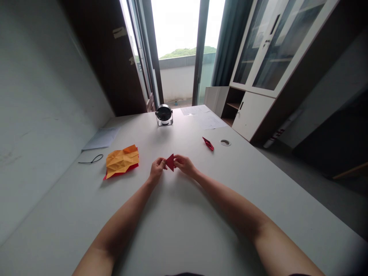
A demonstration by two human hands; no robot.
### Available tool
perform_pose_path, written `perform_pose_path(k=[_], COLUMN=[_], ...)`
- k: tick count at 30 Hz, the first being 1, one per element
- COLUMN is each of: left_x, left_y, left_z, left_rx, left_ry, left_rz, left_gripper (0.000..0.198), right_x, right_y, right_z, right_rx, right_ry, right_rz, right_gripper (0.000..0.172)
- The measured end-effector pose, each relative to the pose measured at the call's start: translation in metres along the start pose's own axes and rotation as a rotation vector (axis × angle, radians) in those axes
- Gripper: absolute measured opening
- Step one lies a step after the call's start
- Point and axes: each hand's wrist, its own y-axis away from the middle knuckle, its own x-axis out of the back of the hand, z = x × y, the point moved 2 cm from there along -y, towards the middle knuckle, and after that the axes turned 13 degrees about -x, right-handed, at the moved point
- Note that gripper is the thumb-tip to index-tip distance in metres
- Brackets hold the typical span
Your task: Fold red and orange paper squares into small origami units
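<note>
A white table (184, 218) faces a bright glass door (178, 34) — left hand (157, 168) and right hand (184, 164) pinch a red paper triangle (170, 162).

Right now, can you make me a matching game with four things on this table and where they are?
Things:
1. red triangle
2. orange creased paper
3. black cord with a loop
4. round silver-framed device

Places:
A. at the far end of the table, toward the window
B. between the wall and the orange creased paper
C. between the left hand and the right hand
D. just left of the left hand

Right pairs: 1-C, 2-D, 3-B, 4-A
</note>
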Motion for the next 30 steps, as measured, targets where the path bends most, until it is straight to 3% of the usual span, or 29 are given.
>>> perform_pose_path(k=[14,19,24,28,30], left_x=[-0.008,-0.007,-0.005,-0.005,-0.006], left_y=[0.001,0.001,0.001,0.002,0.002], left_z=[0.006,0.002,0.002,0.005,0.006], left_rx=[0.073,0.044,-0.011,-0.031,-0.026], left_ry=[0.013,0.011,-0.035,-0.072,-0.064], left_rz=[-0.144,-0.091,-0.006,0.017,0.002], left_gripper=[0.035,0.032,0.029,0.029,0.030], right_x=[0.007,0.008,0.003,0.002,0.003], right_y=[0.001,0.000,0.001,0.002,0.002], right_z=[-0.010,-0.008,-0.003,-0.001,-0.002], right_rx=[0.105,0.074,-0.021,-0.040,-0.038], right_ry=[0.039,0.000,0.024,0.138,0.143], right_rz=[0.125,0.139,0.048,0.052,0.059], right_gripper=[0.021,0.025,0.039,0.023,0.023])
